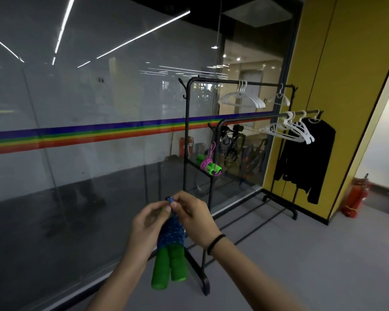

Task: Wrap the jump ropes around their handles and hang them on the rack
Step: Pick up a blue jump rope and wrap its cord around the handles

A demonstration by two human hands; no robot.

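Note:
A jump rope with two green foam handles point(167, 269) hangs upright in front of me, its blue rope point(173, 232) coiled around the upper part of the handles. My left hand point(147, 223) grips the wrapped bundle from the left. My right hand point(192, 215) pinches the rope's end at the top of the bundle. A second jump rope with green handles and a pink rope point(208, 166) hangs from a hook at the left end of the black rack point(220, 129).
The black rack stands against a glass wall point(88, 131) with a rainbow stripe. White hangers point(290, 131) and a black garment point(305, 158) hang on its rails. A yellow wall point(337, 63) and a red fire extinguisher point(356, 194) are at the right. Grey floor lies below.

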